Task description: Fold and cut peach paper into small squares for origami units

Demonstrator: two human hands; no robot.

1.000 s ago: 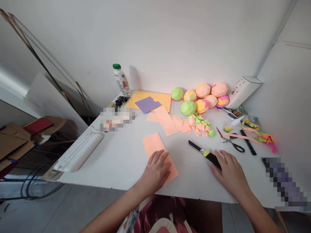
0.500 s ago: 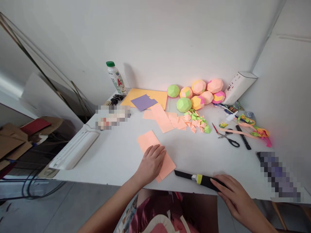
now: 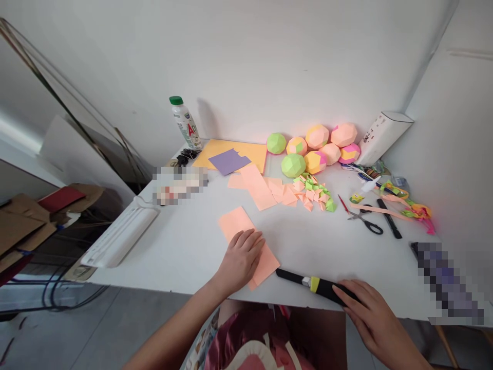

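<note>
Peach paper lies at the near middle of the white table. My left hand rests on it with the fingers pressed together, palm down. To the right, a black utility knife with a yellow band lies at the table's front edge, its tip close to the paper's lower right corner. My right hand is closed round the knife's handle end. Whatever lies beneath my left palm is hidden.
Behind are peach strips, small folded pieces, several paper balls, a purple sheet and a bottle. Scissors and a black stick lie right, a white device left.
The camera view has shifted slightly. Both hands, the paper and the knife keep nearly the same places.
</note>
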